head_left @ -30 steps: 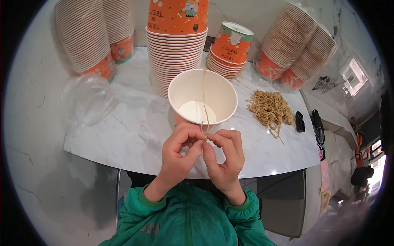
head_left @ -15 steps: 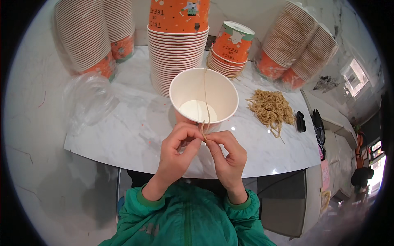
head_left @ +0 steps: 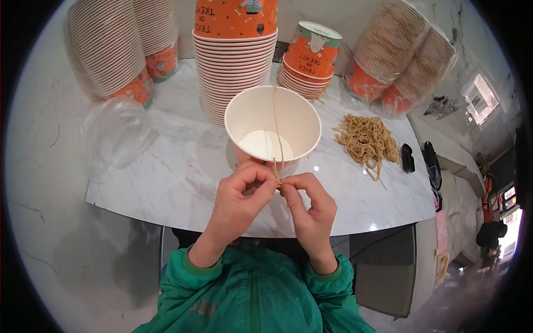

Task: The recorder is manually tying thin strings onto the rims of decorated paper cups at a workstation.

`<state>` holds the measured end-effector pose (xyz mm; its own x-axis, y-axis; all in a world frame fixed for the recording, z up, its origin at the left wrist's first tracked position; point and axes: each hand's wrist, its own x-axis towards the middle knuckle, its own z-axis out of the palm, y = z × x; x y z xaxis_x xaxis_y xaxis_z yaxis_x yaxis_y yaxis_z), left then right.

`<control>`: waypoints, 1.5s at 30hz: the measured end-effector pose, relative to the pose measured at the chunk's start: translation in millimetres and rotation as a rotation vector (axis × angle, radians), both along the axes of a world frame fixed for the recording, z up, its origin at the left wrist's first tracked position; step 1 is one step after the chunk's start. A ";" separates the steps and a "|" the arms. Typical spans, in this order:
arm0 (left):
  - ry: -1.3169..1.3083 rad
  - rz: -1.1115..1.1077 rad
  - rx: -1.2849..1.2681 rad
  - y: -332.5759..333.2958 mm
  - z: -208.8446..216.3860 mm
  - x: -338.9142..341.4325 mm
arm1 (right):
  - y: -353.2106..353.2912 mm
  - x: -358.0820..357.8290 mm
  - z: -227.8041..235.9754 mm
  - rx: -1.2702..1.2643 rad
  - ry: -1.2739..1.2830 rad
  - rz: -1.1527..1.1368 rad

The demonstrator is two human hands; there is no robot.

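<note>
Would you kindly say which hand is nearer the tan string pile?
Right. The right hand is left of the tan string pile, apart from it; the left hand is farther left.

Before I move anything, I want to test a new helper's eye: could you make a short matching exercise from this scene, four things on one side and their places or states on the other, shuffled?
Things
1. Open paper bucket
2. Twine heap
3. Loose clear plastic
4. Single twine strand

Places or states
A. Crumpled, off to the left
B. Pinched at the fingertips of the left hand and right hand
C. Tangled, off to the right
D. Just beyond the hands, its white inside showing

Right pairs: 1-D, 2-C, 3-A, 4-B
</note>
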<state>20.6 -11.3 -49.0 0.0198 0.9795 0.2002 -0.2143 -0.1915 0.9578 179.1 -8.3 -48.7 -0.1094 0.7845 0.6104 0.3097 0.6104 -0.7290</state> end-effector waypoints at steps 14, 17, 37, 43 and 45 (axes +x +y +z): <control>0.273 0.062 0.224 -1.2 4.1 -4.0 | -2.3 4.1 -15.1 -0.380 0.373 0.212; 0.322 0.076 0.258 -2.4 2.1 -4.5 | -4.2 4.5 -14.8 -0.500 0.512 0.276; -0.042 0.094 -0.162 2.4 24.7 12.1 | 6.2 0.3 -7.8 -0.239 0.263 0.200; -0.222 0.183 -0.184 -3.3 11.2 12.4 | 9.2 -1.4 -11.8 -0.298 0.337 0.226; -0.240 0.204 -0.150 -4.3 6.4 16.1 | 10.9 -2.7 -13.8 -0.313 0.362 0.238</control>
<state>36.7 -15.6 -42.6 -0.2099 0.9773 0.0292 -0.4082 -0.1147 0.9056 176.3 2.6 -62.5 -0.1321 0.9142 0.3831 -0.1160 0.3695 -0.9219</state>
